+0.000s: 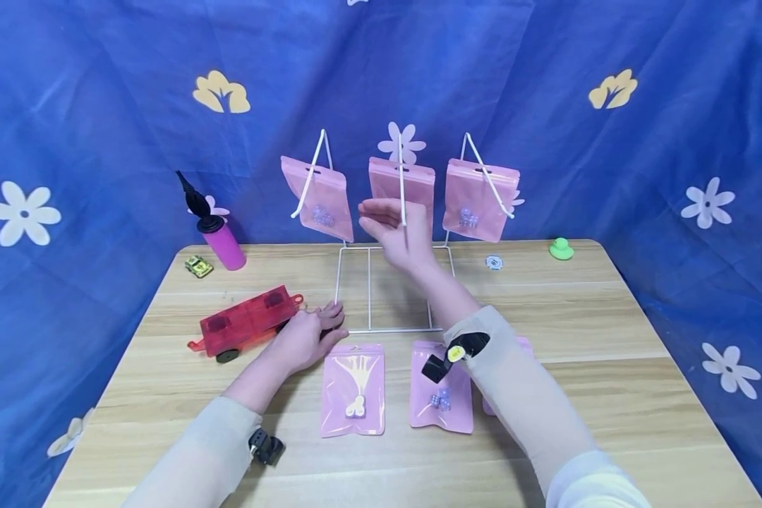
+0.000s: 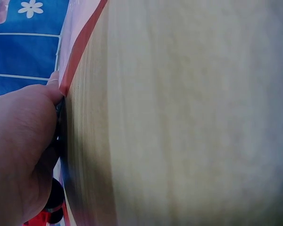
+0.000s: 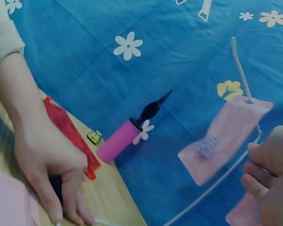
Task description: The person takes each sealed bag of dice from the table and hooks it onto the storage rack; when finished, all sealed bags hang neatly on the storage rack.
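Note:
A white wire display rack (image 1: 370, 289) stands on the table with three hooks. From these hang a left pink pouch (image 1: 324, 201) and a right pink pouch (image 1: 480, 201), both with small purplish pieces, and a middle pink pouch (image 1: 401, 180). My right hand (image 1: 396, 229) is at the middle hook, in front of that pouch, its fingers loosely bent; the pouch's lower part is hidden. With fingers and thumb spread, my left hand (image 1: 307, 335) rests against the front left corner of the rack's base. Just beside its thumb lies a pink pouch with a white item (image 1: 354, 395).
Another pouch (image 1: 441, 402) with purplish dice lies in front, a further one partly under the right forearm. A red toy trailer (image 1: 248, 321), yellow toy car (image 1: 199, 266) and magenta hand pump (image 1: 224, 243) stand left. A chip (image 1: 494, 262) and green duck (image 1: 561, 248) are right.

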`<state>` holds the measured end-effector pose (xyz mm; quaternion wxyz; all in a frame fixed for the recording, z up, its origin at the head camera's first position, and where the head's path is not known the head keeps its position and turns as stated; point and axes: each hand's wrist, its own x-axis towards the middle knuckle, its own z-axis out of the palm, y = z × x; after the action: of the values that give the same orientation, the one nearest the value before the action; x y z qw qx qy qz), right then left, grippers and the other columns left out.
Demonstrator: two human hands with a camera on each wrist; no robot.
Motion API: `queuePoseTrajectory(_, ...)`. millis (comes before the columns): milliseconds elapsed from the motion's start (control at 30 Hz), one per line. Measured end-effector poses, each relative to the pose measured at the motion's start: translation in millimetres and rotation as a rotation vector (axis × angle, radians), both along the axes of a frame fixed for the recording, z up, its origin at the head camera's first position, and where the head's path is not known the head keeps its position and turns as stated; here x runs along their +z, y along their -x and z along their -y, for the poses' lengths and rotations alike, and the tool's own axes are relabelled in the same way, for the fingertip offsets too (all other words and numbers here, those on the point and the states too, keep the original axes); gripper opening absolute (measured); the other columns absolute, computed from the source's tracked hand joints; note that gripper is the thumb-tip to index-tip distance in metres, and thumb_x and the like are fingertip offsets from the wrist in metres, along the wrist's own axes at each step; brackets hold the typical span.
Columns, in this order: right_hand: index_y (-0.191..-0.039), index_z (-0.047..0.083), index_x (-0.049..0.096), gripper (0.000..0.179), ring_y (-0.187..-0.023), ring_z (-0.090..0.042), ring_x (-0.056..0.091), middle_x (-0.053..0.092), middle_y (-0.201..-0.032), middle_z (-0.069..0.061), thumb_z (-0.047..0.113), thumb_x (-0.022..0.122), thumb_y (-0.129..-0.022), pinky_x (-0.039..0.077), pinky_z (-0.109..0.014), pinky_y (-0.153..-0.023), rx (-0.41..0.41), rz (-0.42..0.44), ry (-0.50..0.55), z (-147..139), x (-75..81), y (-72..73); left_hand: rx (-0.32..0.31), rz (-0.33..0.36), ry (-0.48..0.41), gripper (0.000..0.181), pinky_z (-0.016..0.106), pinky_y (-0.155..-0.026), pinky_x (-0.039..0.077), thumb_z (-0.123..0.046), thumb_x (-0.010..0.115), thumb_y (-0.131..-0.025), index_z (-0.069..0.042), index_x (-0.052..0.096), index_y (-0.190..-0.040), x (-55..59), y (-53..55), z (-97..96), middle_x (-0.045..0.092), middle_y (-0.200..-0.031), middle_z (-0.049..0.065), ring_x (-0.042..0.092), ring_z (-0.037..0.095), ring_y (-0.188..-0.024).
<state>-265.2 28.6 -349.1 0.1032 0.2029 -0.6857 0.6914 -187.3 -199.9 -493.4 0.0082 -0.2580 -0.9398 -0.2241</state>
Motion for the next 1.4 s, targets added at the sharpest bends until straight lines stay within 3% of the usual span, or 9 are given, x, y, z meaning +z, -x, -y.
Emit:
queuePoseTrajectory(400,-0.115,-0.015,0.072,0.027,-0.109,-0.043,0.073,0.073,-0.115,-0.029,-0.017,0.075,-0.089,0.059,-0.033,-0.094,0.101,0.039,-0.114,-58.1,-5.7,-23.3,0.005,0.002,0.004,0.047,0.055,-0.113,0.043,-0.027,0.074,-0.102,0.005,0.068,-0.136,-0.2,0.2,4.6,0.057,-0.148,0.021,0.051,0.038,-0.140)
queuePoseTrajectory(633,-0.115,-0.013,0.073,0.026,-0.106,-0.038,0.074,0.075,-0.115,-0.026,-0.015,0.075,-0.089,0.060,-0.034,-0.093,0.134,0.049,-0.178,-93.5,-12.0,-42.4,0.006,-0.008,-0.006,0.046,0.056,-0.112,0.043,-0.025,0.074,-0.101,0.006,0.068,-0.135,-1.7,-1.3,6.5,0.058,-0.148,0.021,0.052,0.039,-0.139)
queuePoseTrajectory(967,-0.117,-0.011,0.074,0.028,-0.103,-0.026,0.076,0.075,-0.116,-0.025,-0.013,0.076,-0.089,0.060,-0.031,-0.090,0.090,0.110,-0.284,-155.3,-24.4,-71.0,-0.004,-0.008,-0.025,0.046,0.057,-0.112,0.043,-0.022,0.076,-0.101,0.007,0.067,-0.135,-1.5,-0.5,3.2,0.059,-0.146,0.022,0.053,0.039,-0.139)
queuePoseTrajectory(1200,-0.117,-0.013,0.073,0.029,-0.099,-0.013,0.076,0.074,-0.115,-0.028,-0.016,0.076,-0.088,0.060,-0.028,-0.089,0.053,0.104,-0.283,-193.5,-34.4,-86.4,-0.005,-0.011,-0.019,0.045,0.057,-0.112,0.043,-0.022,0.075,-0.101,0.007,0.068,-0.135,-2.0,0.0,2.0,0.059,-0.146,0.022,0.053,0.039,-0.139)
queuePoseTrajectory(1400,-0.119,-0.016,0.070,0.031,-0.101,-0.013,0.076,0.071,-0.117,-0.033,-0.019,0.074,-0.088,0.060,-0.030,-0.088,0.015,0.115,-0.262,-225.0,-47.8,-101.9,-0.014,-0.012,-0.022,0.045,0.057,-0.112,0.043,-0.022,0.075,-0.101,0.007,0.068,-0.135,-1.2,1.1,-1.4,0.058,-0.146,0.022,0.053,0.039,-0.139)
